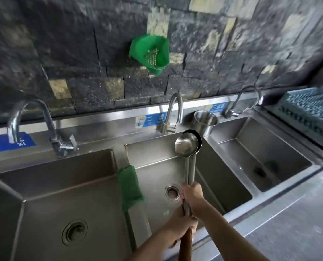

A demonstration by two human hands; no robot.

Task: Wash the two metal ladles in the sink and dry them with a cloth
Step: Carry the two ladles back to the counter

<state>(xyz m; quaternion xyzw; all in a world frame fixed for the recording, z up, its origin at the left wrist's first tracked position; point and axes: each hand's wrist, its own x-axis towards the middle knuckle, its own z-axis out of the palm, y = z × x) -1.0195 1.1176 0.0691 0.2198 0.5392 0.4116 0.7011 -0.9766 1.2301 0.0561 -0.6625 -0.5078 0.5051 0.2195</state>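
Two metal ladles (pixel 186 146) are held together, one stacked behind the other, bowls up over the middle sink basin (pixel 157 178). Their long handles run down toward me and end in a brown wooden grip. My right hand (pixel 191 194) grips the metal shafts higher up. My left hand (pixel 183 225) grips them lower, just above the wooden part. A green cloth (pixel 129 185) lies draped over the divider between the left and middle basins.
Three steel basins sit side by side, each with a tap: left tap (pixel 43 127), middle tap (pixel 173 113), right tap (pixel 249 102). A steel cup (pixel 205 121) stands on the back ledge. A green strainer (pixel 151 53) hangs on the wall. A blue rack (pixel 309 113) sits at right.
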